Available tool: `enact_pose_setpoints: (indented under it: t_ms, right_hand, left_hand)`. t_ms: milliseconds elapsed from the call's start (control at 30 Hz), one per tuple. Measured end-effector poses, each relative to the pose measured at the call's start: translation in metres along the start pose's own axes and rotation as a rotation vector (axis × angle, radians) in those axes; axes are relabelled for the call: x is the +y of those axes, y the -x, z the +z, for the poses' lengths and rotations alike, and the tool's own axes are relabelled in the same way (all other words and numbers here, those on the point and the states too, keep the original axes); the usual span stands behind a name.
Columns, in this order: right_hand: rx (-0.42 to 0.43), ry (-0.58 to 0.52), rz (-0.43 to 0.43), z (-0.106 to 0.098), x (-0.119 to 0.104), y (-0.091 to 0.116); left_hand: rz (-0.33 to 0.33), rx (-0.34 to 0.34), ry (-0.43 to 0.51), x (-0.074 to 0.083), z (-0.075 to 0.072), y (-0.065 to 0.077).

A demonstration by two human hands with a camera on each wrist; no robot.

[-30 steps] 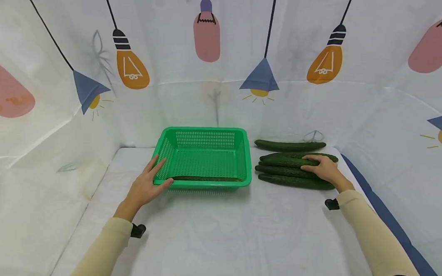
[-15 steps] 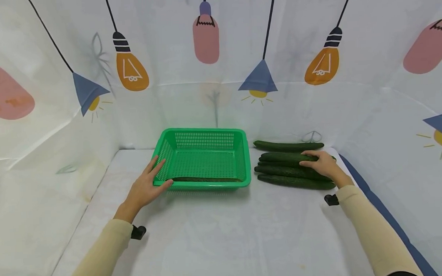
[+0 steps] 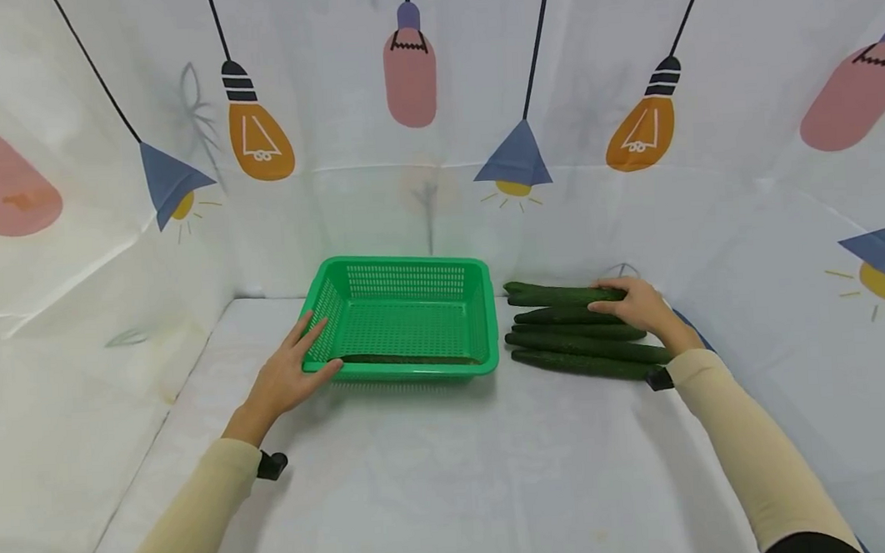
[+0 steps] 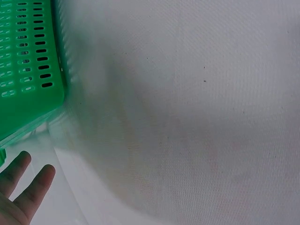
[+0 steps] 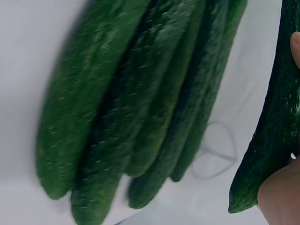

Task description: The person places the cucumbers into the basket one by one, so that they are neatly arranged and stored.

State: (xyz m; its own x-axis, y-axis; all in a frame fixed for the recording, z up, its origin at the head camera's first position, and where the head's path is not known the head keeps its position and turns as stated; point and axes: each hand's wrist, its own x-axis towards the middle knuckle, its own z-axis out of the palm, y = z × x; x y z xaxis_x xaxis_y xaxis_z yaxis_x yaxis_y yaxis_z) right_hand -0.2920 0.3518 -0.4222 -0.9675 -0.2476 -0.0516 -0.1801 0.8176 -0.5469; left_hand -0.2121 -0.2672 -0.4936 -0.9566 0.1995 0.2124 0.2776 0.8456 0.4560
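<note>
My left hand (image 3: 283,378) rests at the left front corner of a green plastic basket (image 3: 404,260), its fingers straight and spread and its thumb over the front rim. Inside, one cucumber (image 3: 409,359) lies along the basket's front wall. To the basket's right, my right hand (image 3: 639,306) grips a cucumber (image 5: 276,112) by its right part. In the head view this cucumber overlaps the rearmost one. Several other cucumbers (image 3: 577,346) lie side by side in front of it, and the right wrist view shows their ends apart from the held one.
A white cloth covers the table (image 3: 438,477). Behind it hangs a white curtain (image 3: 364,205) printed with lamps and bulbs, which also closes in both sides. Small black wrist cameras (image 3: 274,465) sit under the sleeves.
My right hand has moved back, away from me, taking a cucumber off the group and bringing it over the rearmost one. The left hand stays at the basket corner.
</note>
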Motion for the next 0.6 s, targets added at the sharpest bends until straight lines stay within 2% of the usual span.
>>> enact_pose_setpoints:
  t_ms: [267, 433, 600]
  right_hand:
    - [0.008, 0.041, -0.075, 0.002, -0.017, -0.019]
    - [-0.005, 0.004, -0.117, 0.01, -0.036, -0.029]
    - [-0.01, 0.019, -0.149, 0.018, -0.061, -0.041]
  left_hand:
    - [-0.003, -0.001, 0.006, 0.001, 0.002, -0.001]
    - [-0.003, -0.006, 0.007, 0.002, 0.0, -0.001]
    - [-0.009, -0.001, 0.01, 0.001, -0.001, 0.0]
